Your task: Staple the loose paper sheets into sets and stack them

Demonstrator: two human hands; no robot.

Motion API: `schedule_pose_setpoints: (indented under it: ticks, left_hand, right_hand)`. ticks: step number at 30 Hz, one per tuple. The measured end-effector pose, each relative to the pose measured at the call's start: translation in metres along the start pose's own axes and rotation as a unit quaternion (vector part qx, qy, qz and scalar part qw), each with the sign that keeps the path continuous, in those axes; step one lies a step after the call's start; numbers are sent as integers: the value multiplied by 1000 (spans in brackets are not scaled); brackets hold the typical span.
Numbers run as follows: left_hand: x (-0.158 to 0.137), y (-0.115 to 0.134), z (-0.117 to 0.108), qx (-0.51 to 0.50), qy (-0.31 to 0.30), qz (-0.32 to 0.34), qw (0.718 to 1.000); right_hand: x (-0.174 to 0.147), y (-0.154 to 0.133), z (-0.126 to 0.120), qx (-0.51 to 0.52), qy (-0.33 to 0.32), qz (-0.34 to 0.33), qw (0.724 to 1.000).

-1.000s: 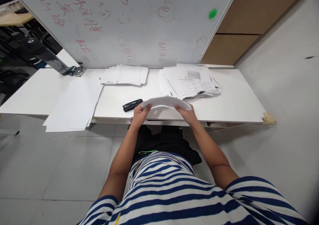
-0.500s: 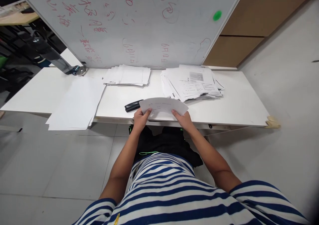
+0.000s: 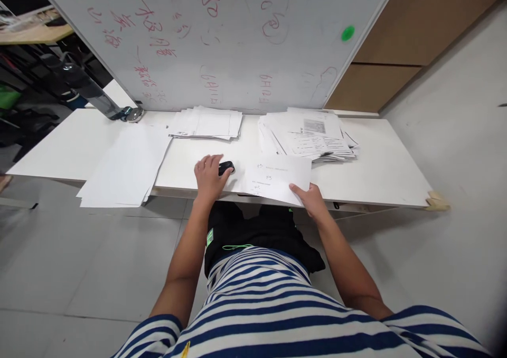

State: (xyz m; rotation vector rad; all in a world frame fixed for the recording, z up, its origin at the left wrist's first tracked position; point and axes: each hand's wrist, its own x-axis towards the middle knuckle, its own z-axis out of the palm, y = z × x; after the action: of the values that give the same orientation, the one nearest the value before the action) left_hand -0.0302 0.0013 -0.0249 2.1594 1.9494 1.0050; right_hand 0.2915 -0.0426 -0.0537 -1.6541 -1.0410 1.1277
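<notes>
My left hand (image 3: 209, 178) is curled over a black stapler (image 3: 227, 167) on the white table, its thumb on the near side. Much of the stapler is hidden beneath the palm and fingers. Between the thumb and fingers of my right hand (image 3: 311, 198) is the right edge of a paper sheet (image 3: 277, 176) with a few printed and handwritten marks. The sheet hangs slightly over the front edge of the table, just right of the stapler.
Blank paper (image 3: 122, 162) overhangs the table front at left. Two paper stacks, a smaller one (image 3: 209, 123) and a larger printed one (image 3: 312, 136), lie before the whiteboard (image 3: 237, 57). A dark bottle (image 3: 89, 91) leans at back left. Tape wraps the right corner (image 3: 438, 200).
My left hand has let go of the sheet and moved left onto the stapler. The sheet, now held only by my right hand, has flattened and shifted slightly right.
</notes>
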Motion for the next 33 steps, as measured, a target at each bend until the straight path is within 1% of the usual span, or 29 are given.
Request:
schedule_pose_setpoints:
  ticks: [2,4,6,8,10,15,21,24,26,28,30,31,33]
  left_hand:
    - [7,-17,4,72,-53,-25,996]
    - [9,-32,10,83,-81,-28,993]
    - [7,-41,17,73,-70,-2,995]
    - [4,-45,20,72,-53,27,996]
    - [2,-45,20,77,-53,38,995]
    - [-1,-45,17,69,-57,30,996]
    - [0,-43,18,17,-58,24,998]
    - [0,-36,15,-20,-59,34,997]
    - [0,-31,9,-33,-73,36,996]
    - [4,-26,2,-42,-108,19,993]
    - [13,-22,-4,-62,-132,-22,989]
    - [21,-20,-5,-73,-125,-46,988]
    - [40,-16,-3,-94,-75,-86,989]
  right_hand:
    - [8,-5,2,16,-23,8,1000]
    - [17,-13,7,19,-48,8,999]
    - [25,-21,15,8,-71,15,997]
    - [32,-25,23,-11,-94,24,995]
    - [37,-26,29,-26,-108,25,993]
    - [43,-22,36,-19,-113,32,993]
    - [47,-26,42,-23,-145,51,988]
    - [48,-25,44,-38,-146,47,987]
    - [49,-23,44,-42,-142,41,988]
    - [49,-20,43,-39,-141,34,989]
    - [50,-19,42,-34,-142,27,989]
    - [50,-18,42,-33,-146,24,989]
    - [50,-17,41,-33,-156,15,987]
